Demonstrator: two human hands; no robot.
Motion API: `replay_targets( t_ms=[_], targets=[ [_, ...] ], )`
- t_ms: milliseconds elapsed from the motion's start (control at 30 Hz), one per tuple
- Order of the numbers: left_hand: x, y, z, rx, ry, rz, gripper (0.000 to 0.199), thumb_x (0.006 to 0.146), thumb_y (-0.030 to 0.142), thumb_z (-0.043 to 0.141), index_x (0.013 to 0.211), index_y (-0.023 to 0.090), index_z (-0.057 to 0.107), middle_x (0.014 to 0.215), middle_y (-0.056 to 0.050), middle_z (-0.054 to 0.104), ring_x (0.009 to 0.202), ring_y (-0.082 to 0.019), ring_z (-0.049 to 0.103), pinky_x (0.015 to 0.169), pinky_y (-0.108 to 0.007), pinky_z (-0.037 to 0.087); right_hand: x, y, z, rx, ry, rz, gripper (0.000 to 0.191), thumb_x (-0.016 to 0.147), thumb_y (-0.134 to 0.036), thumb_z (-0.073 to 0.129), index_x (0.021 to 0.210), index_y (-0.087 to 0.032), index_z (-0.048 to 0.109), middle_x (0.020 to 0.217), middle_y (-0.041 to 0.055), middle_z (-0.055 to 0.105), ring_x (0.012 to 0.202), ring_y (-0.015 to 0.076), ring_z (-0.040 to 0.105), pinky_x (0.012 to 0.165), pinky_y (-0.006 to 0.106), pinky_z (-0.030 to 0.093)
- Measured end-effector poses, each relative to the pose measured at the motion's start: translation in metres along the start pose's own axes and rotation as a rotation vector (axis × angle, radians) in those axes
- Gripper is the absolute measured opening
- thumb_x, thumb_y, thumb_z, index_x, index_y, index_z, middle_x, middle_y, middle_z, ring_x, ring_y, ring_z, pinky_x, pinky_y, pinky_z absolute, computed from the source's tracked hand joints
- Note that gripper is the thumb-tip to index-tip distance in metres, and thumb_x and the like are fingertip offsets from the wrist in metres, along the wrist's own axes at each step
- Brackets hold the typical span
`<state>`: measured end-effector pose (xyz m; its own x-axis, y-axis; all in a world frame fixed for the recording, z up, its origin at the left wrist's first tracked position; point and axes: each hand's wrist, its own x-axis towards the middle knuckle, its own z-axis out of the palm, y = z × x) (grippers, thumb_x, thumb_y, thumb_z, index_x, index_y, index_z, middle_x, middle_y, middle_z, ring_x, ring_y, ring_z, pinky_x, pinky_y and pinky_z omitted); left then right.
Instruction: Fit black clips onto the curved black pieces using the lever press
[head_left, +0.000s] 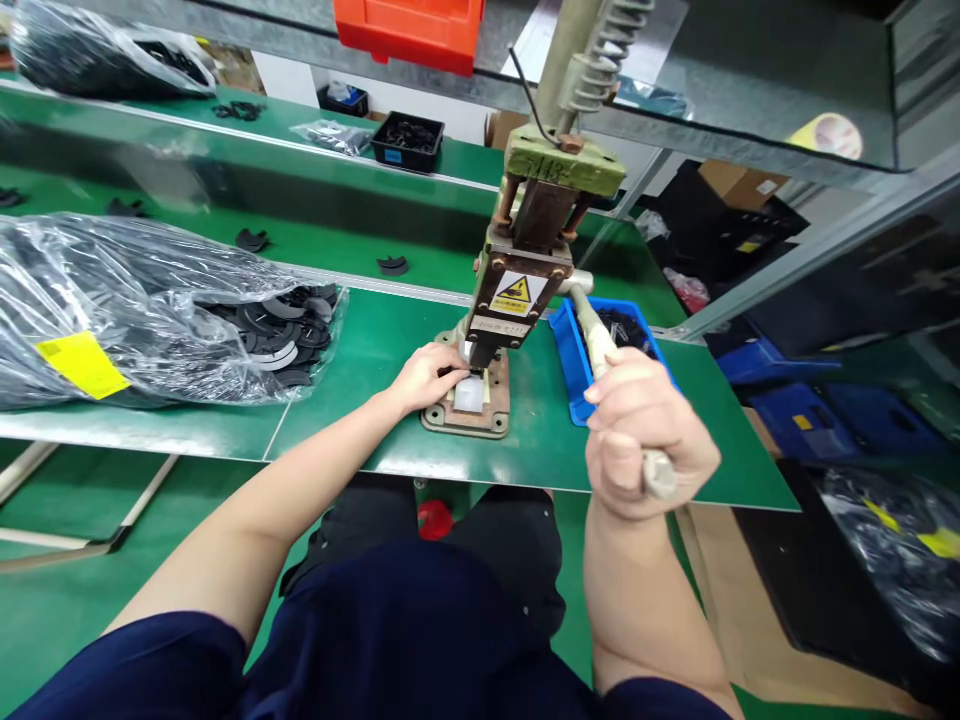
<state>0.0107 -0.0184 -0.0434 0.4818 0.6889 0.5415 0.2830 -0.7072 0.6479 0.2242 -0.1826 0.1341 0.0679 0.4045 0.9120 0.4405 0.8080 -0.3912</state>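
Note:
A hand press [517, 280] with a yellow warning label stands on the green table [375, 330]. My right hand [637, 430] is wrapped round the press's pale lever [596, 335], to the right of the press. Under the press head, on the base [469, 418], my left hand [431, 376] has its thumb and fingers pinched at a small dark part [474, 372], largely hidden by the fingertips and the press. A light metal plate [469, 395] lies just in front of that part.
A clear bag [150, 300] of black curved parts lies on the left. Just right of the press is a blue bin [574, 370] holding dark parts. Behind, a green strip bears loose black pieces [392, 265]; an orange bin [409, 30] sits on the shelf above.

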Motion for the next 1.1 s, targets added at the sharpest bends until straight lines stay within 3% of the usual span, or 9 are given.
replay_targets(
  t_ms=[167, 367, 433, 500, 700, 800, 867, 967, 1100],
  targets=[
    [0.002, -0.001, 0.001, -0.001, -0.013, -0.008, 0.015, 0.099, 0.035, 0.073, 0.096, 0.023, 0.081, 0.104, -0.006, 0.084, 0.107, -0.024, 0.077, 0.105, -0.044, 0.056, -0.041, 0.011, -0.004, -0.079, -0.027, -0.01, 0.018, 0.084, -0.025, 0.067, 0.069, -0.026, 0.057, 0.068, -0.0063, 0.064, 0.08, 0.0165, 0.069, 0.11, 0.055, 0.057],
    [-0.002, 0.005, -0.016, 0.018, -0.097, -0.009, 0.02, 0.102, 0.036, 0.068, 0.111, 0.024, 0.082, 0.118, -0.007, 0.083, 0.118, -0.025, 0.075, 0.111, -0.044, 0.054, -0.052, 0.025, -0.006, -0.122, 0.003, -0.092, 0.014, 0.076, -0.024, 0.069, 0.068, -0.027, 0.058, 0.066, -0.0058, 0.066, 0.074, 0.0199, 0.071, 0.103, 0.058, 0.059],
    [-0.005, -0.002, -0.035, 0.108, -0.103, -0.071, 0.025, 0.103, 0.037, 0.066, 0.119, 0.025, 0.08, 0.123, -0.008, 0.081, 0.121, -0.026, 0.073, 0.112, -0.045, 0.053, -0.053, 0.03, -0.007, -0.138, -0.001, -0.092, 0.013, 0.071, -0.024, 0.07, 0.066, -0.029, 0.059, 0.064, -0.0059, 0.067, 0.07, 0.0232, 0.07, 0.099, 0.062, 0.06],
    [-0.009, -0.018, -0.066, 0.287, -0.097, -0.156, 0.029, 0.101, 0.037, 0.066, 0.123, 0.024, 0.08, 0.126, -0.011, 0.08, 0.123, -0.03, 0.07, 0.112, -0.049, 0.051, -0.055, 0.034, -0.006, -0.161, 0.013, -0.083, 0.012, 0.067, -0.025, 0.069, 0.065, -0.03, 0.058, 0.062, -0.0058, 0.067, 0.067, 0.0262, 0.069, 0.094, 0.067, 0.06],
    [-0.013, -0.078, -0.194, 0.852, -0.164, -0.517, 0.039, 0.094, 0.029, 0.06, 0.125, 0.014, 0.078, 0.133, -0.023, 0.074, 0.13, -0.043, 0.06, 0.109, -0.058, 0.044, -0.057, 0.037, 0.002, -0.162, 0.126, -0.092, 0.015, 0.066, -0.031, 0.068, 0.06, -0.03, 0.055, 0.056, -0.0049, 0.062, 0.06, 0.0265, 0.066, 0.089, 0.068, 0.06],
    [-0.017, -0.092, -0.239, 0.995, -0.236, -0.604, 0.046, 0.09, 0.026, 0.059, 0.13, 0.011, 0.076, 0.136, -0.026, 0.071, 0.132, -0.045, 0.056, 0.11, -0.06, 0.04, -0.057, 0.037, 0.004, -0.164, 0.131, -0.084, 0.016, 0.068, -0.029, 0.069, 0.059, -0.03, 0.055, 0.057, -0.005, 0.063, 0.062, 0.0253, 0.067, 0.091, 0.065, 0.061],
    [-0.019, -0.096, -0.255, 1.047, -0.315, -0.603, 0.055, 0.087, 0.026, 0.059, 0.139, 0.012, 0.071, 0.144, -0.025, 0.068, 0.135, -0.044, 0.053, 0.112, -0.06, 0.037, -0.057, 0.038, 0.004, -0.159, 0.136, -0.086, 0.018, 0.069, -0.029, 0.069, 0.059, -0.03, 0.055, 0.057, -0.0047, 0.064, 0.064, 0.0247, 0.068, 0.092, 0.064, 0.061],
    [-0.021, -0.1, -0.262, 1.083, -0.445, -0.616, 0.063, 0.084, 0.026, 0.061, 0.146, 0.017, 0.068, 0.148, -0.021, 0.067, 0.135, -0.043, 0.051, 0.114, -0.06, 0.035, -0.057, 0.039, 0.004, -0.148, 0.158, -0.099, 0.021, 0.07, -0.031, 0.071, 0.058, -0.029, 0.054, 0.056, -0.0049, 0.062, 0.062, 0.0241, 0.068, 0.092, 0.062, 0.061],
    [-0.021, -0.103, -0.26, 1.094, -0.531, -0.603, 0.052, 0.088, 0.031, 0.06, 0.136, 0.02, 0.076, 0.142, -0.02, 0.071, 0.131, -0.043, 0.054, 0.113, -0.061, 0.034, -0.057, 0.038, 0.003, -0.171, 0.131, -0.087, 0.02, 0.069, -0.031, 0.072, 0.059, -0.029, 0.054, 0.056, -0.0058, 0.063, 0.061, 0.0263, 0.068, 0.089, 0.066, 0.06]
  ],
)
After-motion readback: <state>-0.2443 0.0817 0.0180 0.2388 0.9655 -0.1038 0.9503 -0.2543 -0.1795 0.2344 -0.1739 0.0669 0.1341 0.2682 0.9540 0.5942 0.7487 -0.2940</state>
